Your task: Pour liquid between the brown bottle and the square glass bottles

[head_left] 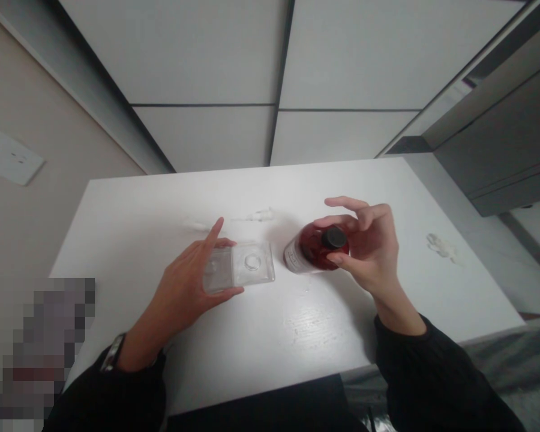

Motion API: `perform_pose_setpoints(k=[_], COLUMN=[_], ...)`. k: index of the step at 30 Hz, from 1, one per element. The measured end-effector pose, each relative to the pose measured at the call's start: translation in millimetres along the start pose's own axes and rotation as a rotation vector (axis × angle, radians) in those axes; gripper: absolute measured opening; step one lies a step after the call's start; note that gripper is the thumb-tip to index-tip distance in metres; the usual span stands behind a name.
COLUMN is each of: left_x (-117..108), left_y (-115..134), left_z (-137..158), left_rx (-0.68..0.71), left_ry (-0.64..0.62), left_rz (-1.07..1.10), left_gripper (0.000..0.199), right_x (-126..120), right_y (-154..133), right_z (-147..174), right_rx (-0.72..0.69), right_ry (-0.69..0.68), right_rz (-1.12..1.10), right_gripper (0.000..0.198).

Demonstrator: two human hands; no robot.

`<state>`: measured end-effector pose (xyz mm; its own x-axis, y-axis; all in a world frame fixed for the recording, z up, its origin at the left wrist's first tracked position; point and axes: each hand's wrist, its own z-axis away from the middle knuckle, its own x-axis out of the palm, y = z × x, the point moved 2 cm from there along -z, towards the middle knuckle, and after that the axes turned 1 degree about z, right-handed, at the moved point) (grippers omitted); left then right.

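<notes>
My left hand (189, 273) spans the left part of a clear plastic box (254, 264), thumb on the near side and fingers on the far side, one finger raised. A round ring shape shows in the box's right half. In my right hand (371, 246) is a dark red-brown bottle (312, 249) with a black cap (333, 237) and a pale label (294, 257). Thumb and fingers grip it near the shoulder, with one finger lifted off. The bottle stands just right of the box, the two apart.
A clear, thin syringe-like item (261, 215) lies behind the box on the white table (270, 336). Crumpled, pale translucent material (443, 247) rests at the right. White cabinet panels (207, 132) rise behind the table; a wall socket (11, 155) is at left.
</notes>
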<state>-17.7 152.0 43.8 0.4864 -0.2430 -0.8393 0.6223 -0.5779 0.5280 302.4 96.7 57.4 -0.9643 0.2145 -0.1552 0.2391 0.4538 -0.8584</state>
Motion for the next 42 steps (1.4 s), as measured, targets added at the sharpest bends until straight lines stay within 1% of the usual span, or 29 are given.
perform_pose_setpoints(k=[3,5,7,9,11,13,15,16,17,18,19,21,23,24,25,28,30,32,35,37,39,42], left_x=[0,-1,-2,-2,-1,-1,-2,-4,-8,-13,-19,-34,-48,-55,-59,-63,-58,-52,-49,-54,-67,-93], left_y=[-1,1,2,3,3,3,5,6,7,8,7,4,-5,-10,-16,-34,-42,-47,-45,-39,-32,-15], left_z=[0,0,0,-1,-1,-1,0,2,3,5,7,9,9,7,4,-10,-20,-29,-35,-33,-24,-5], left_rx=[-0.006,0.006,0.008,0.001,0.0,0.005,0.022,0.032,0.036,0.034,0.019,-0.047,-0.124,-0.157,-0.174,-0.191,-0.179,-0.177,-0.179,-0.169,-0.163,-0.138], left_ry=[-0.003,-0.006,-0.012,-0.01,-0.012,-0.024,-0.036,-0.034,-0.018,0.014,0.063,0.178,0.24,0.232,0.197,0.05,-0.099,-0.168,-0.15,-0.12,-0.087,-0.008], left_rz=[-0.009,-0.012,-0.014,-0.012,0.0,0.018,0.026,0.028,0.036,0.056,0.086,0.128,0.05,-0.043,-0.149,-0.332,-0.382,-0.416,-0.457,-0.475,-0.49,-0.503], left_gripper=[0.117,0.116,0.115,0.114,0.117,0.119,0.124,0.127,0.129,0.127,0.119,0.09,0.066,0.06,0.055,0.048,0.05,0.048,0.028,0.02,0.022,0.028], right_x=[1,1,0,-1,0,0,1,1,2,2,2,1,0,1,1,2,3,3,3,3,3,3], right_y=[0,0,-1,-1,-1,-2,-3,-4,-5,-5,-6,-6,-4,-4,-3,-2,-1,1,5,8,10,10], right_z=[0,1,1,1,0,0,0,-1,-1,-1,-1,-2,-2,-3,-3,-4,-3,-2,0,0,1,2], right_rx=[0.001,-0.026,-0.033,-0.017,-0.016,-0.042,-0.052,-0.055,-0.061,-0.064,-0.068,-0.071,-0.069,-0.07,-0.075,-0.093,-0.097,-0.095,-0.111,-0.127,-0.134,-0.112], right_ry=[-0.026,-0.023,-0.005,-0.03,-0.067,-0.049,-0.005,0.001,-0.006,-0.025,-0.043,-0.059,-0.061,-0.063,-0.061,-0.046,-0.039,-0.042,-0.045,-0.041,-0.038,-0.041], right_rz=[0.014,-0.008,-0.042,0.001,0.062,0.037,-0.009,0.003,0.039,0.086,0.123,0.14,0.115,0.104,0.096,0.07,0.046,0.014,-0.032,-0.039,-0.032,-0.012], right_gripper=[0.043,0.04,0.045,0.047,0.038,0.032,0.04,0.042,0.04,0.035,0.027,0.017,0.016,0.016,0.016,0.015,0.016,0.019,0.022,0.022,0.021,0.021])
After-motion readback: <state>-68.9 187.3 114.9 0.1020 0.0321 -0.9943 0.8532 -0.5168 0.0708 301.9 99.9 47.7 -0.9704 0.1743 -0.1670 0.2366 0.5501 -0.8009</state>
